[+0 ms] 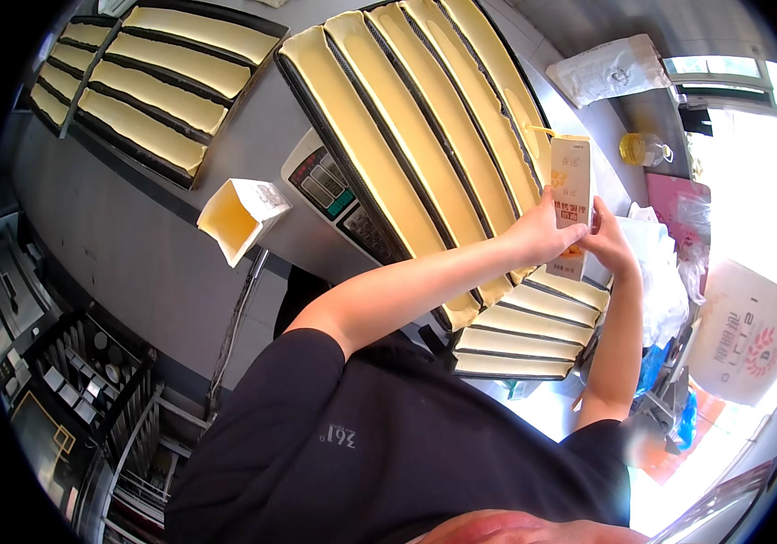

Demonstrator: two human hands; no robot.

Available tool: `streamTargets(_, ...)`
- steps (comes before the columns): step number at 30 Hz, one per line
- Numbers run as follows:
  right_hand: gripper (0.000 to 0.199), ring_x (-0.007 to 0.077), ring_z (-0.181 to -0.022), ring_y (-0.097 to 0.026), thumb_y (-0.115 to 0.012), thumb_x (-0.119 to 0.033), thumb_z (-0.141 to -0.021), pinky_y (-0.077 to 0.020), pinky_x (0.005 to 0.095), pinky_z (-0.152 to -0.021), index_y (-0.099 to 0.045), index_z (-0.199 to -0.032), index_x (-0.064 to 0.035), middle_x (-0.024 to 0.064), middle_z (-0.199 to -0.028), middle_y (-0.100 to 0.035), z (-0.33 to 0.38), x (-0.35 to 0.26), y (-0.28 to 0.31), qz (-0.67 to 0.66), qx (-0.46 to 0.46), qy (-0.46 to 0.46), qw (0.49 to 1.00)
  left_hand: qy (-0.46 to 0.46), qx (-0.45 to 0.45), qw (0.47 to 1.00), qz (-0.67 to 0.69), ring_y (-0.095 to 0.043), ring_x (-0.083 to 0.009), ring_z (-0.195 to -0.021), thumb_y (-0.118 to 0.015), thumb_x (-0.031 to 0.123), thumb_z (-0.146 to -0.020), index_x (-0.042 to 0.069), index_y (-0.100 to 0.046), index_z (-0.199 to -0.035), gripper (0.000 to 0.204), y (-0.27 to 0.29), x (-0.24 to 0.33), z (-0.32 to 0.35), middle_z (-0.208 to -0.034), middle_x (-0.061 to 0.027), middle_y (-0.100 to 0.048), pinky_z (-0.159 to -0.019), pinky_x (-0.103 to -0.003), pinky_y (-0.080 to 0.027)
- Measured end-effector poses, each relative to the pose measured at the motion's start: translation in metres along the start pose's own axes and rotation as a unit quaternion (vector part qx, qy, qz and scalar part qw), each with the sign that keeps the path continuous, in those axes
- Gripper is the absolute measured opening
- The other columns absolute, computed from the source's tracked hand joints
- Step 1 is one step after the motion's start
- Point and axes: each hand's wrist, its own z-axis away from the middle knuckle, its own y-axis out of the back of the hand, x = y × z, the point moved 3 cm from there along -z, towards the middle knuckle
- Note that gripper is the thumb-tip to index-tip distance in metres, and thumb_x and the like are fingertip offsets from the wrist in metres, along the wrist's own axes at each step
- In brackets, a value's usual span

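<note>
A tall printed carton [570, 168] is between my two hands, tipped over the far right corner of a large black channelled tray [334, 150]. Yellow liquid [539, 130] runs from its far end into the rightmost channel. My left hand [544, 228] reaches across the tray and grips the carton's left side. On its right side, my right hand [609, 240] wraps round it too. Pale paper lines the channels, and glossy yellow patches show in several of them. A digital scale [327, 186] is partly hidden under the tray's left side.
An opened carton [241, 216], yellow inside, stands left of the scale. More lined trays lie at the far left [171, 77] and below my hands [529, 331]. To the right are an oil bottle [644, 149], a white sack [608, 71] and plastic bags [646, 272].
</note>
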Motion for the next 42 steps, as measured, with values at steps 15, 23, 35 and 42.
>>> streamTargets(15, 0.074, 0.0228, -0.125, -0.072, -0.092, -0.016, -0.091, -0.0583, 0.0394, -0.108, -0.053, -0.151, 0.0037, 0.0169, -0.137, -0.073, 0.002, -0.003, -0.002, 0.005, 0.0, 0.004, 1.0, -0.007, 0.002, 1.0, 0.005, -0.062, -0.0373, -0.148, -0.074, 0.029, -0.109, -0.002, -0.028, -0.166, 0.08, -0.002, -0.009, -0.004, -0.155, -0.0273, -0.063, -0.126, -0.048, -0.048)
streamTargets(23, 0.074, 0.0231, -0.123, -0.073, -0.092, -0.016, -0.092, -0.0597, 0.0401, -0.106, -0.053, -0.151, 0.003, 0.0166, -0.135, -0.074, 0.004, -0.003, -0.001, 0.002, -0.009, -0.003, 1.0, 0.004, -0.002, 1.0, 0.004, -0.061, -0.0363, -0.148, -0.075, 0.03, -0.108, -0.003, -0.029, -0.166, 0.081, -0.001, -0.003, 0.001, -0.155, -0.0266, -0.063, -0.126, -0.047, -0.048)
streamTargets(35, 0.077, 0.0229, -0.126, -0.072, -0.092, -0.014, -0.091, -0.0595, 0.0397, -0.108, -0.05, -0.154, 0.003, 0.0162, -0.137, -0.073, -0.003, -0.005, 0.001, 0.008, -0.023, 0.001, 1.0, 0.001, 0.001, 1.0, 0.003, -0.061, -0.0371, -0.149, -0.076, 0.033, -0.107, -0.005, -0.03, -0.165, 0.083, 0.003, 0.002, 0.001, -0.155, -0.0277, -0.062, -0.127, -0.046, -0.047)
streamTargets(42, 0.076, 0.0224, -0.125, -0.072, -0.091, -0.013, -0.091, -0.06, 0.039, -0.106, -0.05, -0.153, 0.0034, 0.0157, -0.137, -0.073, -0.007, -0.003, 0.003, 0.011, -0.019, 0.007, 1.0, -0.003, 0.004, 1.0, -0.001, -0.061, -0.0373, -0.149, -0.076, 0.033, -0.107, -0.005, -0.031, -0.165, 0.083, 0.005, 0.002, -0.002, -0.155, -0.0276, -0.063, -0.126, -0.046, -0.047)
